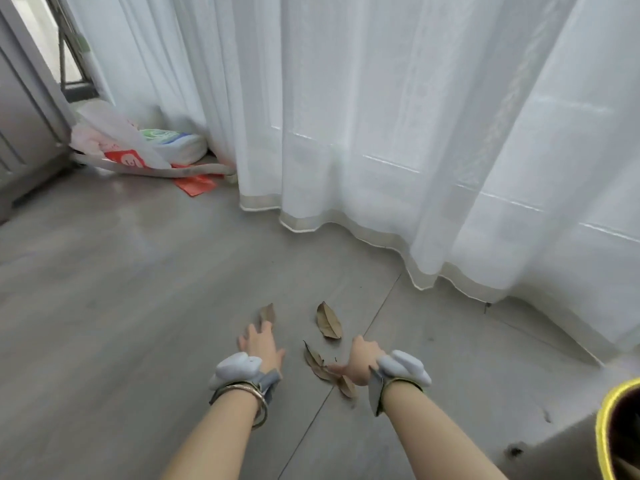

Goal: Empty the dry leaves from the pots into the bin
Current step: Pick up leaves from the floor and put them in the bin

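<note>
Right hand [362,362] pinches dry leaves [323,370]; left hand [260,344] spread beside another leaf [267,313].

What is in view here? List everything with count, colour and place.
dry leaves: about five, brown, floor near the hands
curtain: one, white, sheer, hanging to the floor
plastic bags: a pile, white and red, far left corner
red paper: one, floor by the pile
yellow-rimmed container: one, lower right edge
floor: grey
left hand: open, reaching to a leaf
right hand: over leaves, grip unclear
</note>
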Motion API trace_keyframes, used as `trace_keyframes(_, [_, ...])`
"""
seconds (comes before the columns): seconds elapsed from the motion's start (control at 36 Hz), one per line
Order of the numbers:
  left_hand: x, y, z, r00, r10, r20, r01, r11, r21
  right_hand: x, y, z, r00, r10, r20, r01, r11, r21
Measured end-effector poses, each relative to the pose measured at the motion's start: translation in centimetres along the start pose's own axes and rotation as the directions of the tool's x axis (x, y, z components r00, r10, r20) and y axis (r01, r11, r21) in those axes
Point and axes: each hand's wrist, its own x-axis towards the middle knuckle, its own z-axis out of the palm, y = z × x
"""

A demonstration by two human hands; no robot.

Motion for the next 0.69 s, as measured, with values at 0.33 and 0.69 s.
trace_keyframes(0.33, [4.3, -2.1, 2.5, 0.992, 0.11, -0.056, -0.108, 0.993, 0.041, 2.8, -2.1, 5.7, 0.967, 0.017, -0.254, 0.02, 0.99, 0.142])
trace_keyframes(0.69, [5.6, 2.0, 4.9, 0.964, 0.13, -0.23, -0.185, 0.954, -0.237, 2.8, 0.5, 8.3, 0.901, -0.009, -0.434, 0.265, 0.803, 0.534])
